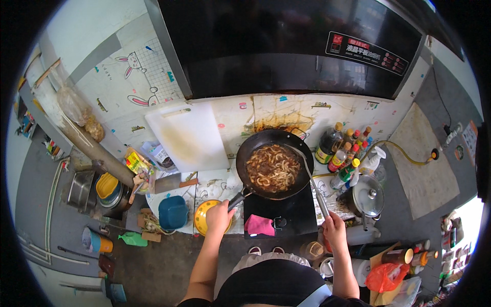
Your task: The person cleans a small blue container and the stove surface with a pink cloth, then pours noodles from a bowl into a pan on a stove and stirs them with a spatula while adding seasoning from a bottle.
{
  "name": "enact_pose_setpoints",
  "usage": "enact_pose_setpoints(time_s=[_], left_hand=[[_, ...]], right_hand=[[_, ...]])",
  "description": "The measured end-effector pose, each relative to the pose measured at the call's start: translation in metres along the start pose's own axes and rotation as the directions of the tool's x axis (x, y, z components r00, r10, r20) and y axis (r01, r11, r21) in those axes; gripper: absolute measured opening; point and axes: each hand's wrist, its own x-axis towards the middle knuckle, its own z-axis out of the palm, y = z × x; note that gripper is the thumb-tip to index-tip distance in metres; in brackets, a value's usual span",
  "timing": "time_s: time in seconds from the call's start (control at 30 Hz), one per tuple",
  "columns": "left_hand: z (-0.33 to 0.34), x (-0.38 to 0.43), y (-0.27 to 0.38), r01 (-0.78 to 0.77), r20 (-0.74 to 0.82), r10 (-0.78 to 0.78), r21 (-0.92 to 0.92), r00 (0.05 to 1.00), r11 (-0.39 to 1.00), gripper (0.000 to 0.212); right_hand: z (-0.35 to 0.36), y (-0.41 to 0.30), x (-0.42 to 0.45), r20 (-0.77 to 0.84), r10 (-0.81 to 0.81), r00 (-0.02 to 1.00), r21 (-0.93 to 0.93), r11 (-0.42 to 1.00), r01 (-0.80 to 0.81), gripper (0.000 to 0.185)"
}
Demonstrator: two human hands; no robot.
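My left hand (218, 218) grips the black handle (236, 201) of a dark wok (274, 138), which rests on the black cooktop (284, 209). Pale strips of food in brown sauce (273, 169) cover the wok's bottom. In my right hand (335, 229) is the end of a long metal spatula (317, 188). Its blade reaches into the wok at the upper right, partly hidden against the far wall. Below my left hand lies a yellow patterned plate (201, 218). A folded pink cloth (260, 225) sits at the cooktop's front edge, beside the control knob (280, 222).
Several sauce bottles (330, 144) stand right of the wok, near a lidded pot (370, 197). A white cutting board (191, 138) leans on the wall. Left are a cleaver (167, 183) and a blue plastic basin (173, 213). A black range hood (268, 50) hangs above.
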Motion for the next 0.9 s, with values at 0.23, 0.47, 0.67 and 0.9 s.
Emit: enact_pose_setpoints(time_s=[0.23,0.47,0.67,0.9], left_hand=[[0.003,0.002,-0.004,0.028,0.026,-0.028,0.001,0.999,1.000,0.027],[0.000,0.004,-0.003,0.035,0.018,-0.035,0.005,0.999,0.999,0.026],[0.000,0.003,0.001,0.058,0.006,-0.058,0.015,0.998,0.998,0.025],[0.005,0.002,-0.002,0.054,-0.007,-0.054,0.037,0.999,0.998,0.025]], right_hand=[[-0.001,0.006,0.000,0.014,0.037,0.999,0.119,0.992,-0.039,0.031],[0.001,0.003,-0.002,0.011,0.045,0.999,0.101,0.994,-0.046,0.034],[0.001,0.005,-0.002,-0.006,0.035,0.999,0.058,0.998,-0.034,0.039],[0.002,0.003,-0.004,-0.012,0.038,0.999,0.017,0.999,-0.038,0.038]])
